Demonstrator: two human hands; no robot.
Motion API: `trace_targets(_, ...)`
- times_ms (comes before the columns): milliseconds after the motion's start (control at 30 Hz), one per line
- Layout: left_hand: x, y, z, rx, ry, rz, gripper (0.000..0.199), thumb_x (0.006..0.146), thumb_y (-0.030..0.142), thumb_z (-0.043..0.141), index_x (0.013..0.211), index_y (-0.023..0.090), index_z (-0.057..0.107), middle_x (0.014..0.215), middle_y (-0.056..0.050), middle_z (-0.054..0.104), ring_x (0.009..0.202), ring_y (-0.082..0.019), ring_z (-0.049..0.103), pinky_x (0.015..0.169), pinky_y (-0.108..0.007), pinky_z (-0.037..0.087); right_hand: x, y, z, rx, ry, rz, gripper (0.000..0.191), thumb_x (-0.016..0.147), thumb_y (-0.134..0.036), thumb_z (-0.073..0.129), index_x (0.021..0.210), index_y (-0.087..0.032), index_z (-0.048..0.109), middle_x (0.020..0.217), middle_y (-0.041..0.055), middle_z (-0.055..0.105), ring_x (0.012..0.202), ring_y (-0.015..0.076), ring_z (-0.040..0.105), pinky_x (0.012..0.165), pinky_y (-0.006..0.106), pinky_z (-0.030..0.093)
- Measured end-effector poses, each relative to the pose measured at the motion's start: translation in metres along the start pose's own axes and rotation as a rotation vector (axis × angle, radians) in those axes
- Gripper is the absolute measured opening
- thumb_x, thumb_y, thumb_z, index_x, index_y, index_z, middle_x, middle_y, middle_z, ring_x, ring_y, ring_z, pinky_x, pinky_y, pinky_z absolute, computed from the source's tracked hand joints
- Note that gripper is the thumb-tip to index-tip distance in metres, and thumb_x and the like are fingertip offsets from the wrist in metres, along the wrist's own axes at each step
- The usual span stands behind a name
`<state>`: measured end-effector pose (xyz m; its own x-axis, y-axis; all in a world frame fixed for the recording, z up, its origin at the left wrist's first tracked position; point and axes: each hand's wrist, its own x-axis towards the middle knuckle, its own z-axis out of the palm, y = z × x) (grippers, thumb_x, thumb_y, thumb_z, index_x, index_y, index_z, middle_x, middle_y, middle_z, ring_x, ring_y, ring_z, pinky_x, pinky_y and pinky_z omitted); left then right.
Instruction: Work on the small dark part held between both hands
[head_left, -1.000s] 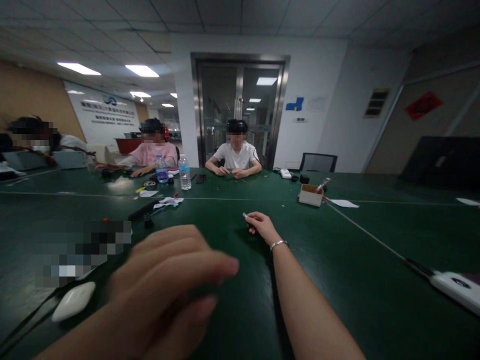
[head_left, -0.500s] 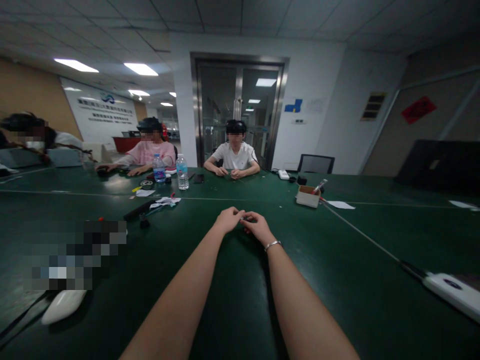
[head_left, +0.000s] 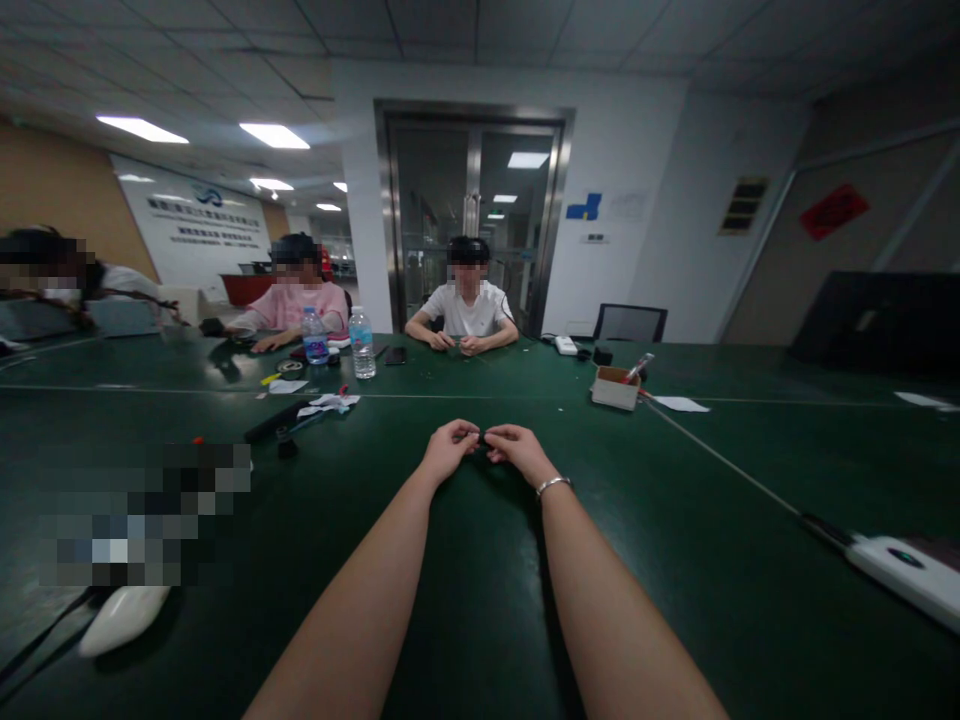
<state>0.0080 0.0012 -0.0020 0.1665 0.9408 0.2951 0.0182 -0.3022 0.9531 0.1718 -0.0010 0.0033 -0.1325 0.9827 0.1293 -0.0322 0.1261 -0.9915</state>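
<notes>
Both my arms reach forward over the dark green table (head_left: pixel 480 600). My left hand (head_left: pixel 450 449) is closed, its thumb and fingers pinched near the middle of the view. Facing it, my right hand (head_left: pixel 519 452) is pinched in the same way, with a silver bracelet (head_left: pixel 553 486) on its wrist. A narrow gap separates the two sets of fingertips. Whatever lies between the fingers is too small and dark to make out.
A small box (head_left: pixel 615 388) with a pen stands ahead right. Two water bottles (head_left: pixel 362 343) and papers (head_left: pixel 330 404) lie ahead left. A white device (head_left: pixel 907 575) with a cable rests at right, a white object (head_left: pixel 124 618) at left. Several people (head_left: pixel 469 300) sit across.
My hands have drawn slightly apart, opening a small gap between fingertips that were touching or overlapping. The view has shifted a little.
</notes>
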Motion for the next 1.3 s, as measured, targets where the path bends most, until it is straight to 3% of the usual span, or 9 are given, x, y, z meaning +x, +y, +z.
trace_targets(300, -0.0012, 0.0042, -0.004, 0.03, -0.031, 0.074, 0.024, 0.066, 0.021, 0.07, 0.088, 0.013, 0.064, 0.091, -0.008, 0.067, 0.082, -0.016, 0.063, 0.082, -0.033, 0.048, 0.001, -0.0021, 0.0009, -0.034, 0.035, 0.008, 0.02, 0.08, -0.031, 0.062, 0.086, -0.012, 0.058, 0.054, 0.0017, 0.064, 0.039, 0.0074, 0.055, 0.036, 0.014, 0.042)
trace_targets(633, -0.0001, 0.0039, -0.003, 0.021, -0.017, 0.065, 0.027, 0.062, 0.022, 0.073, 0.087, 0.013, 0.065, 0.092, -0.009, 0.067, 0.082, -0.017, 0.063, 0.084, -0.034, 0.047, 0.0043, -0.0004, 0.0028, -0.094, 0.039, -0.022, 0.033, 0.083, -0.045, 0.055, 0.069, -0.015, 0.05, 0.044, -0.001, 0.057, 0.033, 0.0067, 0.049, 0.032, 0.014, 0.036)
trace_targets(933, 0.003, -0.0022, -0.004, 0.071, 0.012, 0.031, 0.03, 0.061, 0.028, 0.075, 0.085, 0.013, 0.068, 0.084, -0.008, 0.068, 0.077, -0.017, 0.063, 0.077, -0.032, 0.048, 0.0037, 0.0, 0.0017, -0.104, 0.036, -0.022, 0.029, 0.082, -0.041, 0.056, 0.071, -0.015, 0.051, 0.045, -0.0021, 0.057, 0.035, 0.0069, 0.05, 0.034, 0.014, 0.037)
trace_targets(1300, 0.0044, -0.0027, -0.0016, 0.095, -0.043, -0.037, 0.031, 0.071, 0.039, 0.066, 0.083, 0.01, 0.066, 0.069, -0.007, 0.066, 0.062, -0.014, 0.061, 0.058, -0.025, 0.046, 0.0041, 0.0032, -0.0021, 0.011, 0.029, -0.001, 0.013, 0.081, -0.025, 0.062, 0.082, -0.013, 0.056, 0.053, -0.0001, 0.061, 0.044, 0.0089, 0.06, 0.041, 0.015, 0.047)
